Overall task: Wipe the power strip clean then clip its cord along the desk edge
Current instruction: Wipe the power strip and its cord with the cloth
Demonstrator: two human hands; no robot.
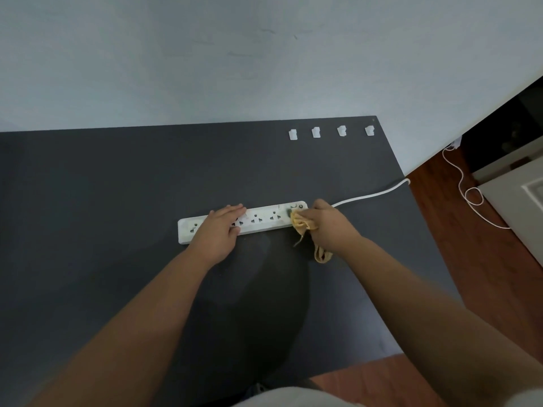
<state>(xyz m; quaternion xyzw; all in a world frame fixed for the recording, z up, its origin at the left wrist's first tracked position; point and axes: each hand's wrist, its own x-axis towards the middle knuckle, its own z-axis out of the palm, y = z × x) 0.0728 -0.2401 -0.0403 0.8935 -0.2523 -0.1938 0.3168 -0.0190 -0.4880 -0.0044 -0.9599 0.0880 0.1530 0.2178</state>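
Observation:
A long white power strip [264, 219] lies across the middle of the dark grey desk [117, 201]. My left hand [219, 232] rests flat on its left half, fingers together, pinning it down. My right hand [329, 227] is closed around a crumpled yellow cloth [299, 223] that presses on the strip's right end near the switch. A tail of the cloth hangs out below that hand. The strip's white cord [373, 195] runs right from that end and drops over the desk's right edge. Several white cord clips [316, 132] sit in a row near the desk's far right corner.
A pale wall [235, 54] stands right behind the desk. To the right is a wooden floor [484, 259] with a thin white cable [470, 198] looping across it and a white cabinet [520, 201] beyond.

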